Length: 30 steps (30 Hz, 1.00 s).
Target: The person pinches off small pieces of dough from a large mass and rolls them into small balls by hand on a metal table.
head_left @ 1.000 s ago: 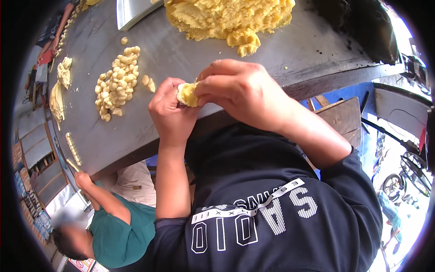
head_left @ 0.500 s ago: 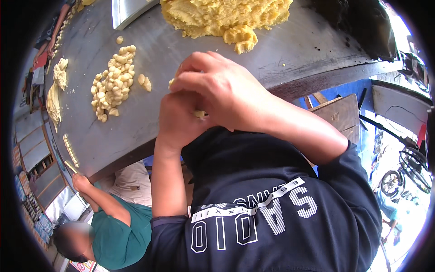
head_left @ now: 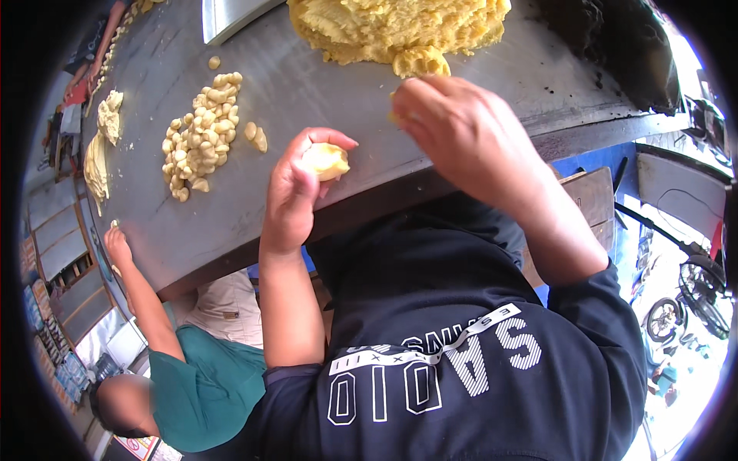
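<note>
Dough piece (head_left: 329,160) | left fingers (head_left: 327,135) cradling, near table edge (head_left: 377,185) | right fingers (head_left: 417,98) pinch yellow bit (head_left: 393,107) | open gap between

"How was the left hand (head_left: 290,206) posed?"
"Cupped, fingers (head_left: 332,136) curled, the left forearm (head_left: 292,311) reaching nearly straight forward."
"And the right hand (head_left: 465,127)?"
"Back uppermost, knuckles bent, apart from the left, the right forearm (head_left: 567,230) slanting inward."

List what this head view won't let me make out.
Head view:
- What the right hand may hold: hidden by that hand, except a yellow edge.
- Underside of the dough piece: hidden by the left hand.
- Yellow dough mound: cut off by the top edge.
- Silver metal object: likewise cut off, kind unclear.
</note>
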Each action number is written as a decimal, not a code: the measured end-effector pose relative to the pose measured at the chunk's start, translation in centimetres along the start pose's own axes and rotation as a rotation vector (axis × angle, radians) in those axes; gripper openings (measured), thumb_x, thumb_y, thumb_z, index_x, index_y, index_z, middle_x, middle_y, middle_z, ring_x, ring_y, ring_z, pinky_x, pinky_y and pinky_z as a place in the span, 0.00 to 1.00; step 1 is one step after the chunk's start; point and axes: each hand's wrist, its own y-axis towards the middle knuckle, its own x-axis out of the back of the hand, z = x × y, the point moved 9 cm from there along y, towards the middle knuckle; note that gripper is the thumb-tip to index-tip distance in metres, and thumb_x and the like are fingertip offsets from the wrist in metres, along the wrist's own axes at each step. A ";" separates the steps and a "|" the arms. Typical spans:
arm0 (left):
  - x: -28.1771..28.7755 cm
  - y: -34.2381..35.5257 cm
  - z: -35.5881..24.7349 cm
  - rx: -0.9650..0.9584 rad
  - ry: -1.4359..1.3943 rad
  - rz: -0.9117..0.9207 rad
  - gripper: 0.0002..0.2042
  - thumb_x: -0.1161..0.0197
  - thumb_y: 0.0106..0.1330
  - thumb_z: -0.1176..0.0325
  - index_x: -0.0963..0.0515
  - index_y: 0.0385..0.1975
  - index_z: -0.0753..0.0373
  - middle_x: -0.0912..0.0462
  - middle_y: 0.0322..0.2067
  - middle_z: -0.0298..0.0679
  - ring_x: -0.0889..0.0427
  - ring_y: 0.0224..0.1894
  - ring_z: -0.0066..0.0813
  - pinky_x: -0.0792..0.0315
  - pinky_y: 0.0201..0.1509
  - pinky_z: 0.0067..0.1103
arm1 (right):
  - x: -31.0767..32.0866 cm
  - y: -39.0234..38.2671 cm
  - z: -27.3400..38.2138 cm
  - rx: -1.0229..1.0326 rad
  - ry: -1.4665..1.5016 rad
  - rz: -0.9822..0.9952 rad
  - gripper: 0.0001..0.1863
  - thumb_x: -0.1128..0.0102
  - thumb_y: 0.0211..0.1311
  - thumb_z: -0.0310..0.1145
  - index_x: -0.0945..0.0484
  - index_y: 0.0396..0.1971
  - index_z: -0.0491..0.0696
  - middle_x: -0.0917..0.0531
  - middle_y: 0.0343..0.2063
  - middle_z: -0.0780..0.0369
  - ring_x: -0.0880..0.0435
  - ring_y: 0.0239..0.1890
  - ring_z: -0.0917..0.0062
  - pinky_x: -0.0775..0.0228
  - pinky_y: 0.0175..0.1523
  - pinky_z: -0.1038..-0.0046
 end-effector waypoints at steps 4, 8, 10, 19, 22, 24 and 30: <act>0.7 0.2 -0.1 0.007 -0.008 -0.096 0.26 0.53 0.94 0.47 0.17 0.55 0.66 0.19 0.41 0.38 0.28 0.34 0.20 0.34 0.38 0.19 | -1.4 0.4 1.6 0.186 -0.129 -0.068 0.10 0.32 0.65 0.28 0.11 0.45 0.53 0.12 0.47 0.63 0.12 0.54 0.63 0.15 0.52 0.59; 0.3 0.2 -0.5 -0.147 -0.035 -0.069 0.19 0.46 0.93 0.54 0.16 0.51 0.65 0.16 0.44 0.38 0.25 0.37 0.18 0.31 0.41 0.19 | 0.3 0.0 1.0 0.233 -0.036 -0.253 0.07 0.30 0.67 0.27 0.09 0.43 0.52 0.12 0.45 0.62 0.10 0.51 0.63 0.15 0.51 0.60; -0.6 0.3 -1.2 -0.160 -0.010 -0.028 0.16 0.43 0.92 0.57 0.16 0.50 0.65 0.16 0.44 0.38 0.25 0.38 0.17 0.31 0.42 0.18 | 0.3 0.1 -0.1 0.073 0.059 -0.204 0.06 0.27 0.70 0.27 0.09 0.45 0.49 0.12 0.41 0.59 0.08 0.46 0.61 0.15 0.49 0.60; -1.0 0.4 -0.4 -0.108 -0.026 -0.078 0.26 0.06 0.58 0.62 0.16 0.49 0.63 0.14 0.40 0.30 0.26 0.32 0.13 0.29 0.36 0.15 | 1.0 -0.3 -0.5 0.048 0.204 -0.267 0.07 0.26 0.75 0.26 0.09 0.49 0.46 0.11 0.37 0.57 0.07 0.38 0.57 0.15 0.45 0.61; -0.4 0.4 -0.3 -0.093 0.403 -0.210 0.24 0.02 0.42 0.72 0.13 0.35 0.64 0.11 0.28 0.33 0.15 0.30 0.20 0.20 0.38 0.23 | 1.8 -0.4 1.0 0.097 0.467 -0.247 0.04 0.27 0.73 0.28 0.10 0.42 0.44 0.10 0.35 0.53 0.07 0.39 0.53 0.14 0.45 0.57; -0.8 0.7 -1.5 -0.199 0.450 -0.152 0.24 0.03 0.41 0.72 0.13 0.36 0.63 0.10 0.29 0.34 0.14 0.30 0.22 0.19 0.38 0.25 | 1.9 -0.6 2.4 0.098 0.544 -0.192 0.04 0.27 0.71 0.28 0.11 0.41 0.44 0.11 0.33 0.53 0.07 0.38 0.53 0.15 0.44 0.57; -2.7 1.0 -2.5 -0.277 0.517 0.017 0.25 0.03 0.39 0.68 0.15 0.32 0.63 0.12 0.27 0.37 0.13 0.29 0.36 0.19 0.37 0.29 | -0.8 -0.1 3.4 0.094 0.620 -0.023 0.13 0.17 0.59 0.26 0.14 0.40 0.45 0.11 0.34 0.58 0.08 0.38 0.62 0.16 0.43 0.63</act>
